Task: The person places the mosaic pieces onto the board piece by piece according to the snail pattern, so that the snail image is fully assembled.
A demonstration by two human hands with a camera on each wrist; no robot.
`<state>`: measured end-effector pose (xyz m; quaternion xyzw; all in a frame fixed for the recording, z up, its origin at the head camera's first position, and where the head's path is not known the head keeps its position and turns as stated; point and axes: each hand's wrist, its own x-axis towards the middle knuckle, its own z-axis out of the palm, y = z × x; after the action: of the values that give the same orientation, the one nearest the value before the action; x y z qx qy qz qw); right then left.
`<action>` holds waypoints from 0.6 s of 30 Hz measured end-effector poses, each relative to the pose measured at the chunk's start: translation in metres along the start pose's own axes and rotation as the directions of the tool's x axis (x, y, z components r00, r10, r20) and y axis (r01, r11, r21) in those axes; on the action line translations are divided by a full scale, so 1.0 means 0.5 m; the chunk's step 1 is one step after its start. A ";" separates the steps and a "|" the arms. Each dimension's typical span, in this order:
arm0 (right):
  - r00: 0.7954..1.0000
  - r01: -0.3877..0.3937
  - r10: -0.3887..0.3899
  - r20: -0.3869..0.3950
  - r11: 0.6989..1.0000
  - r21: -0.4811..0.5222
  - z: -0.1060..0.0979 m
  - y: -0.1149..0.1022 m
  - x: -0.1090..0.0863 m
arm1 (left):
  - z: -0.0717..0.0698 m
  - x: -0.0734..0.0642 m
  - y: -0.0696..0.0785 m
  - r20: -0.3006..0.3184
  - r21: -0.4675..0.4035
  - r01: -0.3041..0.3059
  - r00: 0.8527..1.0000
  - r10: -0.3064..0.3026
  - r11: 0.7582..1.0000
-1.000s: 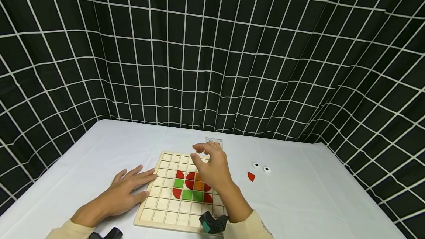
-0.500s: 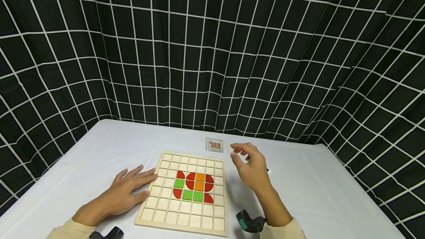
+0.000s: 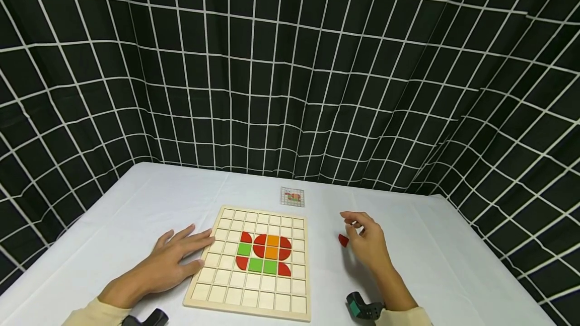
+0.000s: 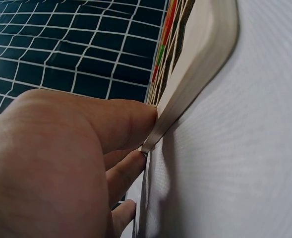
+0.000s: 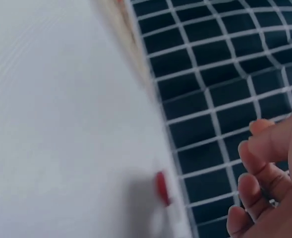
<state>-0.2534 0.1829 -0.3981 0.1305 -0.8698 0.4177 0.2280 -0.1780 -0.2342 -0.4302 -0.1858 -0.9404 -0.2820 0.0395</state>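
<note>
A wooden grid board [image 3: 226, 296] lies on the white table, with red curved pieces [image 3: 241, 263], green squares [image 3: 255, 265] and orange squares [image 3: 272, 253] set in its cells. My left hand [image 3: 169, 261] lies flat with fingers spread, fingertips and thumb at the board's left edge; the left wrist view shows the fingers [image 4: 131, 119] against that edge. To the right of the board, my right hand [image 3: 368, 243] hovers over the table, fingers loosely bent and no piece showing between them. Just left of its thumb lies a red quarter-circle piece [image 3: 343, 240], also seen as a blurred red piece [image 5: 162, 188] in the right wrist view.
A small pattern card [image 3: 292, 197] with a printed coloured figure lies behind the board. The white tablecloth [image 3: 435, 265] extends to the right. A black curtain with a white grid [image 3: 290, 74] surrounds the table at the back and sides.
My right hand has moved right, from over the board to beside the red quarter-circle piece. Two round eye pieces seen earlier are now hidden behind it. My left hand stays put.
</note>
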 end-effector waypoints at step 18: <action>0.971 -0.022 0.062 0.231 0.985 -0.171 0.021 0.061 -0.030 | 0.000 0.000 -0.003 -0.007 0.014 -0.030 1.000 0.030 0.999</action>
<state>-0.2562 0.1942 -0.4317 0.1409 -0.9253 0.3295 0.1246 -0.1785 -0.2352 -0.4311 -0.1984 -0.9394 -0.2755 0.0482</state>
